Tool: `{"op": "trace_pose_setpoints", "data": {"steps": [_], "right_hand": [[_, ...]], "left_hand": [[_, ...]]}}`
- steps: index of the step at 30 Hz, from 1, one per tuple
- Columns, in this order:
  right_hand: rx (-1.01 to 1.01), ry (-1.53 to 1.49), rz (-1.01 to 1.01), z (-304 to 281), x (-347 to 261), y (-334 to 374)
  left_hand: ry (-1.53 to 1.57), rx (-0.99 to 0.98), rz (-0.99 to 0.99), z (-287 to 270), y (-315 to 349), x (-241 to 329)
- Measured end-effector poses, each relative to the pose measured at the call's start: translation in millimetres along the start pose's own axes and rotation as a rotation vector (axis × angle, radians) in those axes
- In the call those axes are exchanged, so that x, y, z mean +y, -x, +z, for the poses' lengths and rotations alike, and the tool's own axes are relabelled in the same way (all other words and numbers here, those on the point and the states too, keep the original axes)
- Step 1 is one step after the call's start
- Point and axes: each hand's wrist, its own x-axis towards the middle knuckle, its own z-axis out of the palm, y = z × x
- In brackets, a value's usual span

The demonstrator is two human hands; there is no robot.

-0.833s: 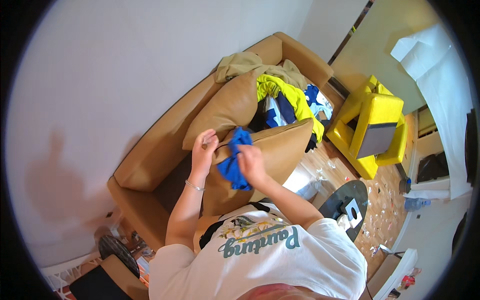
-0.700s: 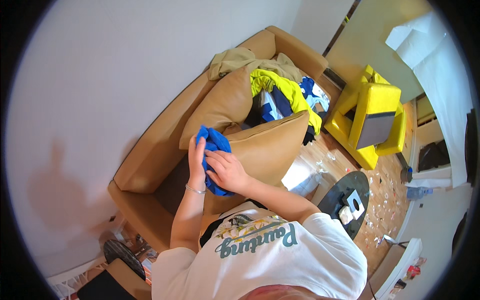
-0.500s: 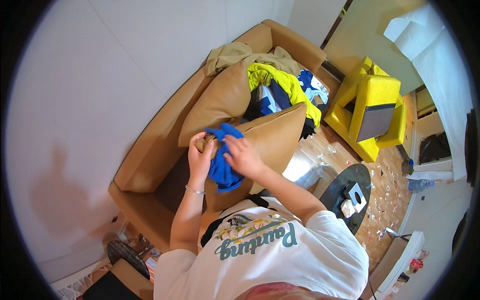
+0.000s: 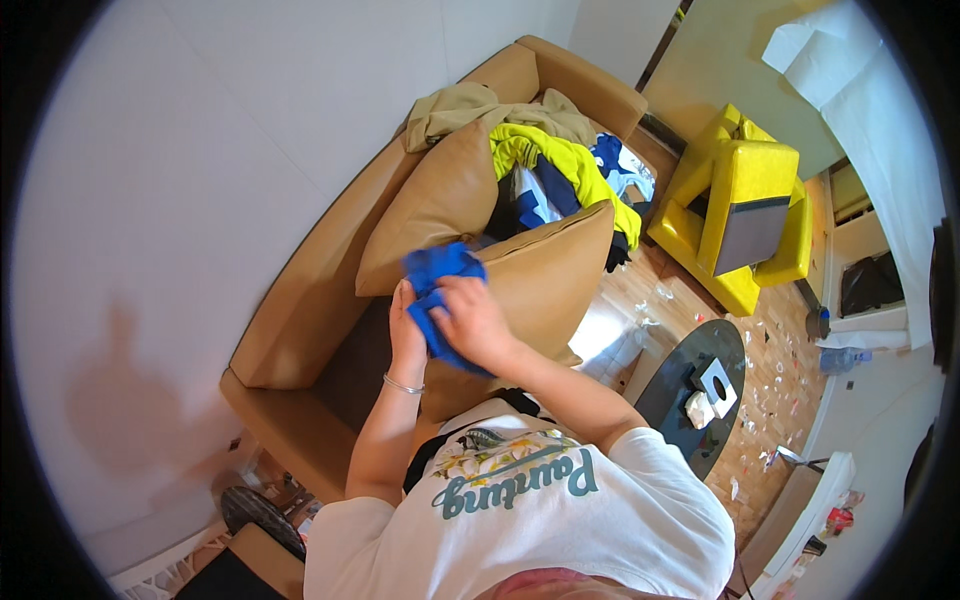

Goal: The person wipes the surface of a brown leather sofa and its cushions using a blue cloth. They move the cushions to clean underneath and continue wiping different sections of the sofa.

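Note:
A tan leather-look cushion (image 4: pixel 545 275) stands tilted in front of me, above the sofa seat. My left hand (image 4: pixel 406 328) is closed at its upper left corner, which the cloth now hides; the fingertips are partly covered. In my right hand (image 4: pixel 474 322) is a bunched blue cloth (image 4: pixel 440 262), pressed over that corner, the fingers curled into it. Part of the cloth hangs below between the hands and is slightly blurred. A second tan cushion (image 4: pixel 430 210) leans on the backrest just behind.
The tan sofa (image 4: pixel 290 320) runs along the white wall. Heaped clothes, including a neon-yellow garment (image 4: pixel 570 160), lie at its far end. To the right are a yellow armchair (image 4: pixel 750 190), a dark oval table (image 4: pixel 655 375) with a tissue box (image 4: pixel 715 385), and a wooden floor (image 4: pixel 770 370) with scattered scraps.
My right hand has closed more tightly on the blue cloth and drawn it over the cushion's corner. The left hand has shifted slightly down and right.

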Motion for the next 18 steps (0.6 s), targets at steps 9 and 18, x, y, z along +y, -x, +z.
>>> {"op": "trace_pose_setpoints", "data": {"steps": [9, 18], "right_hand": [[0.012, 0.212, 0.202, -15, 110, 39], [-0.065, 0.211, 0.402, 5, 82, 15]], "left_hand": [[-0.284, 0.265, 0.142, -16, 3, 15], [-1.194, 0.278, 0.573, 6, -8, 44]]}}
